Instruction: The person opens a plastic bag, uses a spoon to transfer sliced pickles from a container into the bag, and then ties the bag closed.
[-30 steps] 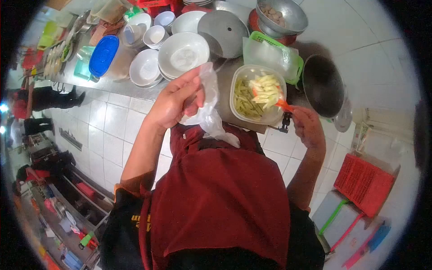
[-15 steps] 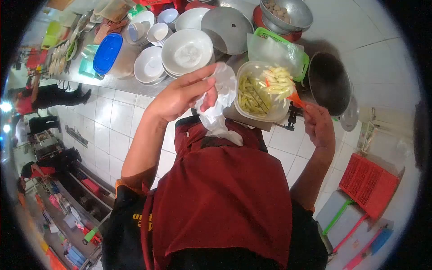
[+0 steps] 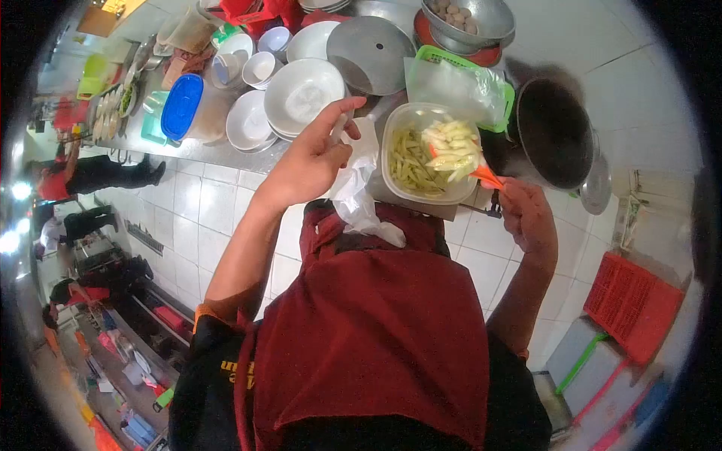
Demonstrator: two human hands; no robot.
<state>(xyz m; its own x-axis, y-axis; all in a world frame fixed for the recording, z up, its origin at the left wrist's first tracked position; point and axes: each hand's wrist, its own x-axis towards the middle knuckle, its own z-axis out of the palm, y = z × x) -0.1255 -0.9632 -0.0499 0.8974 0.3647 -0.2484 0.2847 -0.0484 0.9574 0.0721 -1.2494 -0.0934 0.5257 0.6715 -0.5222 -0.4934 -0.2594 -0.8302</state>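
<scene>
My left hand [image 3: 312,165] pinches the edge of a clear plastic bag [image 3: 355,192], which hangs down towards my apron; the index finger reaches out above it. Right of the bag stands a square plastic tub [image 3: 387,169] with pale cut vegetable strips [image 3: 412,161] inside. My right hand [image 3: 526,214] is closed around the handle of an orange spoon [image 3: 487,177]. A heap of vegetable strips [image 3: 454,149] rests on the spoon, held over the right side of the tub.
Left of the tub are stacked white bowls [image 3: 304,94] and a blue-lidded container [image 3: 183,105]. Behind it lie a round metal lid [image 3: 370,56] and a green basket [image 3: 500,113] with plastic bags. A dark pan [image 3: 555,134] stands right. Other people [image 3: 98,169] are at far left.
My left hand has moved slightly right, closer to the tub, and the bag has shifted in its fingers. The loaded spoon stays over the tub. The whole view has shifted a little.
</scene>
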